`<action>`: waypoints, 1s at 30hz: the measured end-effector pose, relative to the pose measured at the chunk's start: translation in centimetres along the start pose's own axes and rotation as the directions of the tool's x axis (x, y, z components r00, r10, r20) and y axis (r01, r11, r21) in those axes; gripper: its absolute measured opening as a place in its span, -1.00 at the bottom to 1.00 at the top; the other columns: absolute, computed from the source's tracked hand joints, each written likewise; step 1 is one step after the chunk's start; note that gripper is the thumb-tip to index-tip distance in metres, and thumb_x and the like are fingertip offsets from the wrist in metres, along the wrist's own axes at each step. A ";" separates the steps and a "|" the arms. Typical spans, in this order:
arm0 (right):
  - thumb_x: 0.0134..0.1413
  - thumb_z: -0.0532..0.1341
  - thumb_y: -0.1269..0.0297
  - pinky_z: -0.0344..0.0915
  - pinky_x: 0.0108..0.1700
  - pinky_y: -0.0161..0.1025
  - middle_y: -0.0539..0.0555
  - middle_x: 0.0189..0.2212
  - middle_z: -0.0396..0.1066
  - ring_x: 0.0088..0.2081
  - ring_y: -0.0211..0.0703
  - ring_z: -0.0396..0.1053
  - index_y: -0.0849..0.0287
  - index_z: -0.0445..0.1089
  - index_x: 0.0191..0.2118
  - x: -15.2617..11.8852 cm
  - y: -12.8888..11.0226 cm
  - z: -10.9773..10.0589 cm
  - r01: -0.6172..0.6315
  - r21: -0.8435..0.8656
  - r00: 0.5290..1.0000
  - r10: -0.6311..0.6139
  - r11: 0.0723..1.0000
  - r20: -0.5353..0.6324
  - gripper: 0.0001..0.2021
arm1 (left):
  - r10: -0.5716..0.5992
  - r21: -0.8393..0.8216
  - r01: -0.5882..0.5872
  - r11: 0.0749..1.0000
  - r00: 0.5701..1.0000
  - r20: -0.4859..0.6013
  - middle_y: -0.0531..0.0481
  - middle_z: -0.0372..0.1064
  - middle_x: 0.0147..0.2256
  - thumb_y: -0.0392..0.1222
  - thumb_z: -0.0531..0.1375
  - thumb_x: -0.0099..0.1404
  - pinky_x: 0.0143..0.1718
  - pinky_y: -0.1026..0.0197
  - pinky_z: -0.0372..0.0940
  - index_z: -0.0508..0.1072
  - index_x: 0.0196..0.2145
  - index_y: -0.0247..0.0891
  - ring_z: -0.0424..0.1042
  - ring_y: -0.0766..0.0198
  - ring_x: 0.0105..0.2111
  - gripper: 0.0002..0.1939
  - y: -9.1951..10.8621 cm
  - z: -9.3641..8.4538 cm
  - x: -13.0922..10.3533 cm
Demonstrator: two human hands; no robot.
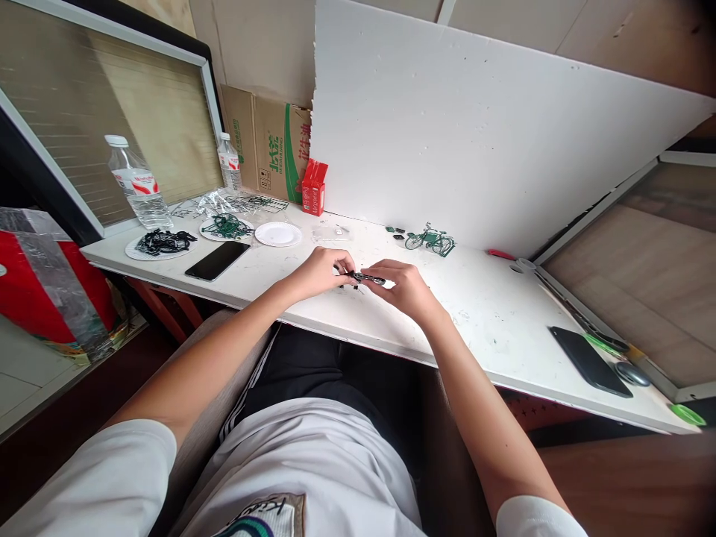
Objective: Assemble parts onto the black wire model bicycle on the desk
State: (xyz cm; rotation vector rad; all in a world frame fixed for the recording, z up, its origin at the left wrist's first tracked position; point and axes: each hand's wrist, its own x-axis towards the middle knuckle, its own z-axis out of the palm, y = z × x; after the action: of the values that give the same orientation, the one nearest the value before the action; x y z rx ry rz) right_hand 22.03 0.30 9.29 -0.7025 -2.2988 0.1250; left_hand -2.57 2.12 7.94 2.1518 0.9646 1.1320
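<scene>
My left hand (324,273) and my right hand (407,286) meet over the white table (492,321), fingers pinched on a small black model part (369,277) between them. The part's exact shape is too small to tell. Behind it to the right, a green model bicycle (430,240) stands upright, with small dark pieces (396,233) beside it. On the left are a paper plate of black parts (165,243), a paper plate of green parts (228,227) and a bare white plate (278,234).
A black phone (218,260) lies left, another dark slab (589,361) right near a mouse (632,373). Two water bottles (139,186) (229,162), a cardboard box (268,142) and a red box (314,188) stand at the back left. A white board (459,119) rises behind.
</scene>
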 end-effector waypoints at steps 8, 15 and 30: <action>0.43 0.30 0.13 0.57 -0.11 -0.09 0.21 -0.14 0.64 -0.19 0.00 0.62 0.11 0.69 0.04 -0.1 0.2 0.1 0.041 -0.035 0.999 -0.041 0.999 -0.009 -0.73 | -0.008 0.058 0.006 0.998 0.999 0.038 -0.02 0.60 -0.33 -0.08 0.48 0.19 -0.22 0.18 0.40 0.55 -0.32 -0.23 0.57 0.17 -0.29 -0.76 -0.7 -0.2 -0.1; 0.45 0.28 0.16 0.56 -0.07 -0.07 0.22 -0.11 0.64 -0.16 0.03 0.62 0.10 0.68 0.05 -0.4 0.7 0.5 0.038 -0.070 0.999 -0.036 0.997 0.023 -0.74 | 0.015 0.085 -0.018 0.996 0.999 0.033 -0.02 0.61 -0.35 -0.10 0.47 0.19 -0.19 0.17 0.40 0.60 -0.33 -0.23 0.57 0.17 -0.30 -0.81 -0.5 -0.3 -0.1; 0.44 0.28 0.23 0.48 -0.12 -0.13 0.20 -0.16 0.63 -0.20 0.00 0.58 0.11 0.69 0.01 -0.4 0.7 1.2 0.012 -0.091 0.999 -0.008 0.996 0.045 -0.77 | 0.079 0.103 -0.080 0.991 0.997 0.012 -0.03 0.63 -0.32 -0.08 0.48 0.21 -0.17 0.15 0.44 0.65 -0.30 -0.22 0.58 0.17 -0.31 -0.81 -1.5 0.0 -0.1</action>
State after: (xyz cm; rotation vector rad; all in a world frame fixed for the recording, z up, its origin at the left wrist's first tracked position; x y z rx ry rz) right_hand 21.77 0.84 8.01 -0.7406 -2.3626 0.0314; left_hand -3.10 2.94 6.81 2.2939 0.9606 1.1319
